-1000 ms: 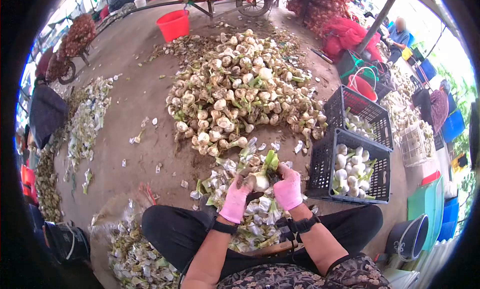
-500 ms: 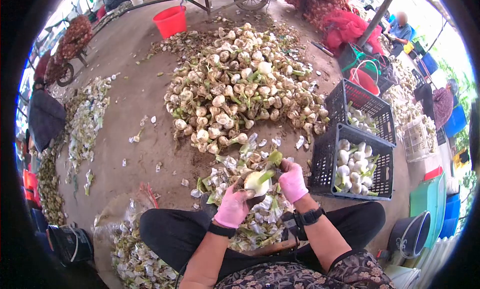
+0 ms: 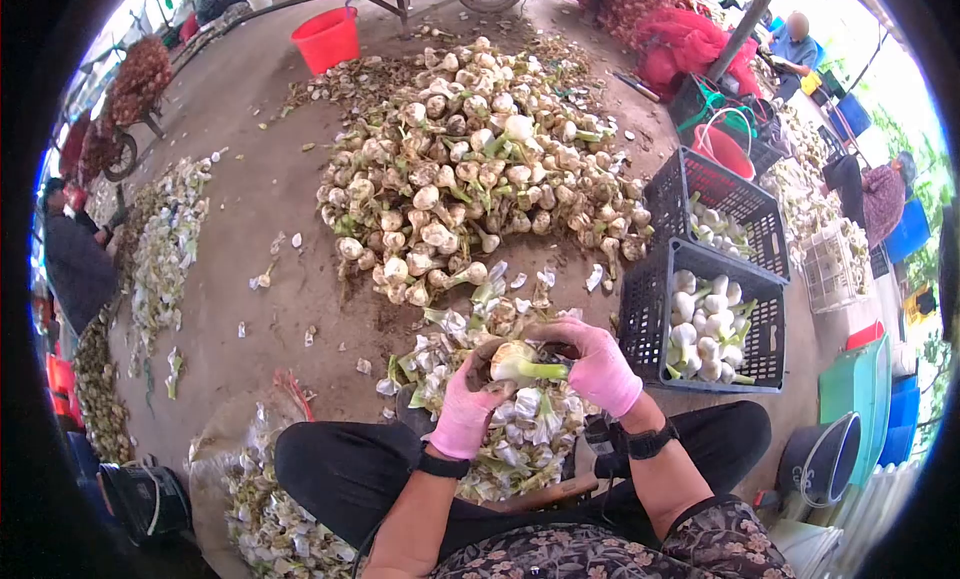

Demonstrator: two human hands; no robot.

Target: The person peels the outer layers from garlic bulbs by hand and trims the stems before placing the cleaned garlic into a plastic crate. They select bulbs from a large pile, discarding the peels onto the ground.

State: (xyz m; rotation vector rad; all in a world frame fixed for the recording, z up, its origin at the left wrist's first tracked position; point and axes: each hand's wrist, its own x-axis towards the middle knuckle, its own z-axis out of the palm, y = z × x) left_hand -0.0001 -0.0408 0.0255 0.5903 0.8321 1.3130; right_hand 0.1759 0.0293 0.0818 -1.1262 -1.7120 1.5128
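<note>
Between my hands, above my lap, is a garlic bulb with a short green stem pointing right. My left hand, in a pink glove with bare, dirty fingertips, is closed around the bulb's left side. My right hand, gloved alike, curls over from the right, its fingers at the bulb's top and the stem end; its thumb is partly hidden. Beneath them lies a heap of loose garlic skins. Ahead rises a large pile of untrimmed garlic bulbs.
To the right stand a black crate of cleaned garlic and another crate behind it. A red bucket is beyond the pile. Dark buckets flank me. Other people sit at the right and left.
My right hand has moved from holding a greenish strip of skin above the bulb to curling around the bulb. The bulb's stem has swung from up-right to nearly level. The view has shifted slightly.
</note>
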